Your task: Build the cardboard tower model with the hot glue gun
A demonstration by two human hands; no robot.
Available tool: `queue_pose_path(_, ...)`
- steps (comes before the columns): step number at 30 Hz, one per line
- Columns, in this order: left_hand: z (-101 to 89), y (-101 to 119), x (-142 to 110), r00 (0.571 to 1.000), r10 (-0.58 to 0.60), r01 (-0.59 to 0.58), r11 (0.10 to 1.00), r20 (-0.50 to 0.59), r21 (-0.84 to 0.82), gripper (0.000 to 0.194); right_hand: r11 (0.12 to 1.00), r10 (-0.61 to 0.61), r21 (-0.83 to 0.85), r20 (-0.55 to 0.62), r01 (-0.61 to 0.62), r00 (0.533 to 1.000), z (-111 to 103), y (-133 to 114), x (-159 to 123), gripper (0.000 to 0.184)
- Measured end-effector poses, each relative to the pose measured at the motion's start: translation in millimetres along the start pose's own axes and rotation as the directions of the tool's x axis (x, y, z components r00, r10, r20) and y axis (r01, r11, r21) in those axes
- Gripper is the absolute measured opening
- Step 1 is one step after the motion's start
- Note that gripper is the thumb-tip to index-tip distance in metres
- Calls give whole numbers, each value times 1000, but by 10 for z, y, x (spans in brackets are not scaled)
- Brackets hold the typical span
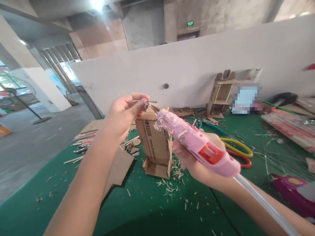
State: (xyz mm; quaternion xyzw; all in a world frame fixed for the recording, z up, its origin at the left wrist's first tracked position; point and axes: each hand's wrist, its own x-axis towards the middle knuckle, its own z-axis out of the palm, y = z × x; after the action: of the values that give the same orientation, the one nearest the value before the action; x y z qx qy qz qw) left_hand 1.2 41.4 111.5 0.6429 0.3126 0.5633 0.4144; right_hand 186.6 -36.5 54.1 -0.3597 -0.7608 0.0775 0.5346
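Observation:
A pink hot glue gun (pixel 187 136) with a clear glue stick (pixel 263 203) running out of its back is wrapped in my right hand (pixel 194 164). Its nozzle points up and left, close to the fingertips of my left hand (pixel 128 111). Those fingers are pinched together above a cardboard structure (pixel 154 144); a small piece between them is too small to name. The cardboard stands upright on the green table, with printed lettering on its side and a low tray-like base. Strands of dried glue cling around the nozzle end.
Wood shavings (pixel 177 173) litter the green table (pixel 137 209). Flat cardboard (pixel 123 167) and scissors (pixel 82 148) lie left. Another cardboard structure (pixel 219 98) stands at the back right, near yellow-handled scissors (pixel 237 147) and a purple tool (pixel 292 193). A white partition (pixel 137 75) borders the far side.

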Motion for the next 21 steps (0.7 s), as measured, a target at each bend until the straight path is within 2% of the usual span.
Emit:
queue_pose_path(3, 8, 16, -7, 1000, -12, 12, 1000, 2, -11, 14, 1000, -19, 10, -44, 19, 999, 18, -11, 10, 26)
queue_pose_path(8, 21, 38, -20, 1000, -19, 19, 1000, 22, 0, 9, 998, 66, -4, 23, -66, 998, -24, -56, 31, 38)
queue_pose_path(21, 34, 41, -29, 999, -30, 30, 1000, 26, -2, 9, 995, 85, 42, 28, -86, 996, -12, -21, 6, 35)
